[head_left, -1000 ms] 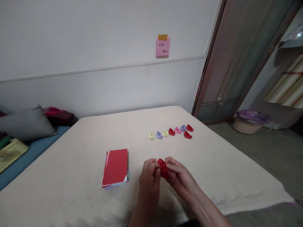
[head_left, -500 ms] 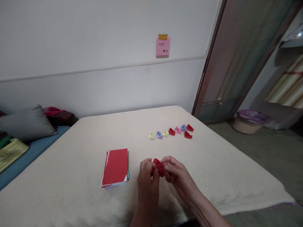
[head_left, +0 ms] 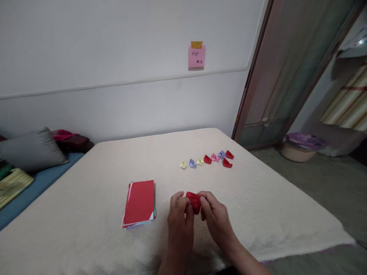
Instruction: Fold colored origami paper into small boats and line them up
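Note:
A small red folded paper boat (head_left: 194,202) is held just above the cream-covered surface, close in front of me. My left hand (head_left: 180,215) is closed on its left side, thumb and fingers pinching it. On the other side, my right hand (head_left: 215,214) pinches the boat's right edge between thumb and fingers. Fingertips cover parts of the paper. Farther back stands a row of several finished-looking paper boats, among them a pale yellow boat (head_left: 183,165), a pink boat (head_left: 215,157) and a red boat (head_left: 227,163) set in front of the row's right end.
Left of my hands lies a stack of coloured paper (head_left: 139,202), red sheet on top. The cream cover (head_left: 94,191) reaches the wall, where a pink note (head_left: 196,56) is taped. A grey cushion (head_left: 36,151) lies far left; a basin (head_left: 301,149) stands on the floor at right.
My right hand has shifted its grip and now pinches the red boat's right edge, thumb on top. The boat looks wider and turned more toward me. My left hand has barely moved.

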A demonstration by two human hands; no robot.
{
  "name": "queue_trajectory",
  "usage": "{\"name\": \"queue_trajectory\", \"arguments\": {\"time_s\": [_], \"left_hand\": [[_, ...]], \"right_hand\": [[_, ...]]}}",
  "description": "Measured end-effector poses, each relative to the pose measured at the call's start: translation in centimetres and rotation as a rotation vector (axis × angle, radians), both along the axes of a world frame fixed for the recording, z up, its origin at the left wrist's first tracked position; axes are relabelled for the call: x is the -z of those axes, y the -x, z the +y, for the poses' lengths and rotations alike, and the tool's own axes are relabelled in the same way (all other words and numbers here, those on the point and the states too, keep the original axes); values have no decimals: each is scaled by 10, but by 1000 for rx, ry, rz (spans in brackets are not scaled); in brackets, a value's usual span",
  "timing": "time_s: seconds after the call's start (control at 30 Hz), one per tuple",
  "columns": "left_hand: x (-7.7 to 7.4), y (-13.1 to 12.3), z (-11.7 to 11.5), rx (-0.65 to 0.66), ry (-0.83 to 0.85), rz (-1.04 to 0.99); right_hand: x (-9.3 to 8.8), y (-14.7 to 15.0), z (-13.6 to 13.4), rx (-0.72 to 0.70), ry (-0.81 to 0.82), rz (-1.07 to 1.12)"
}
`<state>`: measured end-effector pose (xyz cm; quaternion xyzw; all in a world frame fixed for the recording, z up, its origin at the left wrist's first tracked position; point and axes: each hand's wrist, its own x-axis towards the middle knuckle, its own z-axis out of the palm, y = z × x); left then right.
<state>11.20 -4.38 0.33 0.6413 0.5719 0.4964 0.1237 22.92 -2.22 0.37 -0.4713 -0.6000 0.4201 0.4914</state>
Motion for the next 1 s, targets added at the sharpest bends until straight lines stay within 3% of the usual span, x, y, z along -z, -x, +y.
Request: {"name": "queue_trajectory", "arguments": {"time_s": [0.4,0.77,1.0], "left_hand": [[-2,-1,-1,58,-16,56],[-3,-1,-2,106,19,20],[0,-2,0,87,52,-104]], "right_hand": [[-13,0,2,-91,165,261],[-4,-1,3,-25,89,135],[1,0,2,-19,49,-5]]}}
